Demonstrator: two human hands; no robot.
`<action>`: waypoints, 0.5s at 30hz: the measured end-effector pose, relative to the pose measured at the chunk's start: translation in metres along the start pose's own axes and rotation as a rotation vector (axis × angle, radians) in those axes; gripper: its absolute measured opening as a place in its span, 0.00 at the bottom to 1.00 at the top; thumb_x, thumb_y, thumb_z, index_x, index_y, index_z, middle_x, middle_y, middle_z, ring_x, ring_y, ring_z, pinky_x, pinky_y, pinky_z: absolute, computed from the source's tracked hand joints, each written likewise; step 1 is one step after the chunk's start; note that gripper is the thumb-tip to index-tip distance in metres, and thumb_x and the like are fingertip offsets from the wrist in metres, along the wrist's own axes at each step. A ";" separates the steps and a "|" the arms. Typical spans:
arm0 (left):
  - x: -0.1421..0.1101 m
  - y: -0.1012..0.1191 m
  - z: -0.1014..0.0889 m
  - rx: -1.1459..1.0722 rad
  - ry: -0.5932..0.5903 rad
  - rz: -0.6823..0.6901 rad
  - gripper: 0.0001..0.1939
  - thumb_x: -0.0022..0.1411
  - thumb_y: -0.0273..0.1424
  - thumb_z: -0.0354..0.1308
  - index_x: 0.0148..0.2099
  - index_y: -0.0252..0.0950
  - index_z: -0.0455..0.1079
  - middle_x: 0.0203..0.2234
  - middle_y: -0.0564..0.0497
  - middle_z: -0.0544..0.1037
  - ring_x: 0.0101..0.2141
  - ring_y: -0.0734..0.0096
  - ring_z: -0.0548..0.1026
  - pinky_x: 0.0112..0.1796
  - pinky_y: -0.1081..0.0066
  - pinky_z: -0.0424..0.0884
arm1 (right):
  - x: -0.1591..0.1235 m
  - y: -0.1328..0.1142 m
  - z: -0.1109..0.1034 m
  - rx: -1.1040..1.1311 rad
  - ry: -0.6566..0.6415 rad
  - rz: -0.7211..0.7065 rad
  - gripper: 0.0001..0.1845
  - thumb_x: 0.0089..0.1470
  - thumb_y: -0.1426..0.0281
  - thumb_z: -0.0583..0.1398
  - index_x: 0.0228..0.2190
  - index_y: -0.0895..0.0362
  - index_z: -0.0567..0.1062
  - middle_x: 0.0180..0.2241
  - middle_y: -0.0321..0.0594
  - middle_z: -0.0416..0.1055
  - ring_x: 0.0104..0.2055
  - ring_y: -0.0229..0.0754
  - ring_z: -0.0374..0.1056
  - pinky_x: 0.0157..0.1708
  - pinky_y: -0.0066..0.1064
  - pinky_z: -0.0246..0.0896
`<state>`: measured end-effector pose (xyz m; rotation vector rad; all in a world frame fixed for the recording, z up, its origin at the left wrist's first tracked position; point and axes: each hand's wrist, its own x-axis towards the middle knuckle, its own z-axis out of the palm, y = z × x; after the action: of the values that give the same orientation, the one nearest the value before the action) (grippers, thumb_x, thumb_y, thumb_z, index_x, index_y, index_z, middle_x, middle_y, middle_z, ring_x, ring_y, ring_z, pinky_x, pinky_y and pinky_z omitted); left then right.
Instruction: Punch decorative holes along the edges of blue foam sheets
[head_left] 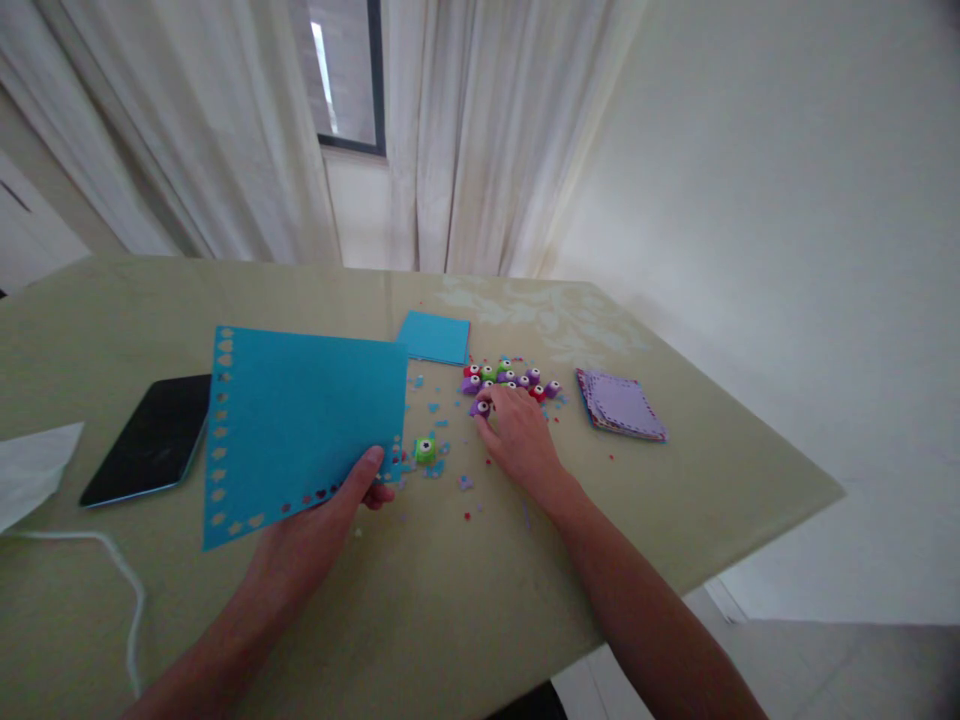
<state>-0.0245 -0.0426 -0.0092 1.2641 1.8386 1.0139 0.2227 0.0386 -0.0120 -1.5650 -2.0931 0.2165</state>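
My left hand (341,505) grips the near right corner of a large blue paper sheet (300,425) whose left and bottom edges carry punched-out shapes; the sheet is lifted off the table. My right hand (517,435) lies over a cluster of small craft punches (510,378) in purple, red and green, its fingertips closed on a purple punch (480,407). A single green punch (425,450) stands on the table between my hands, amid scattered paper bits.
A stack of blue paper (435,337) lies behind the punches, and a stack of purple scalloped sheets (621,404) sits to the right. A black tablet (150,438), a white tissue (34,470) and a white cable (112,560) lie at the left. The table's right edge (750,560) is near.
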 end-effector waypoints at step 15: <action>-0.001 -0.001 0.002 -0.012 -0.081 0.007 0.21 0.53 0.58 0.63 0.26 0.47 0.80 0.25 0.52 0.86 0.35 0.51 0.85 0.49 0.56 0.77 | -0.025 -0.047 0.017 1.096 -0.199 0.057 0.21 0.56 0.59 0.71 0.50 0.52 0.80 0.44 0.41 0.79 0.44 0.44 0.77 0.46 0.37 0.74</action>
<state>-0.0225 -0.0429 -0.0110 1.2866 1.7657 0.9616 0.1798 0.0030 -0.0144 -0.9163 -1.5421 1.3148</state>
